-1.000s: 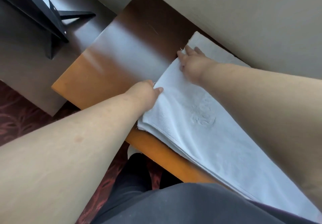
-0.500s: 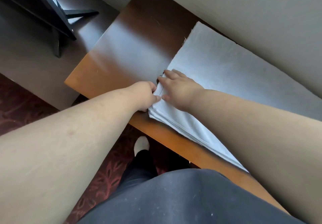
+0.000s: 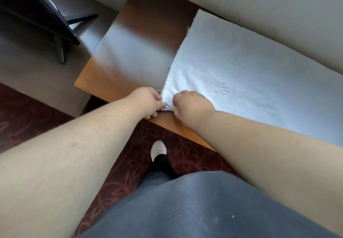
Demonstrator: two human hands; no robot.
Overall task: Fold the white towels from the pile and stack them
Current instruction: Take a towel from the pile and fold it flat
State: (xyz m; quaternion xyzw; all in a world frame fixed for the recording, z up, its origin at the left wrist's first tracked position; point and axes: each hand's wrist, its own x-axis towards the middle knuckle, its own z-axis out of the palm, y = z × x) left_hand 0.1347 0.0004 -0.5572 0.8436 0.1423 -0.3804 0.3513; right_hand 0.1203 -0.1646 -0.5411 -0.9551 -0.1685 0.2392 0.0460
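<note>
Your white terry towel (image 3: 250, 74) lies flat on the glossy brown wooden tabletop (image 3: 133, 52), filling the right half of the frame. Its far long edge runs just beside the beige wall (image 3: 241, 0) at upper right, and its near corner sits at the tabletop's orange front edge, centre frame. Left of the towel's hemmed short edge, the bare part of the tabletop runs out to its left corner. Beyond that corner, at upper left, stands a dark lower cabinet (image 3: 37, 74) carrying a black screen on a stand (image 3: 46, 15).

Your left hand (image 3: 146, 102) pinches the towel's near corner from the left, fingers curled over the front edge. Your right hand (image 3: 191, 104) grips the same corner from the right, fingers curled into the cloth, and the two hands almost touch.

The towel is smooth, with an embossed emblem near the hands and loose threads fraying along the short hem. Below, a white shoe (image 3: 158, 149) stands on dark red patterned carpet (image 3: 130, 173).
</note>
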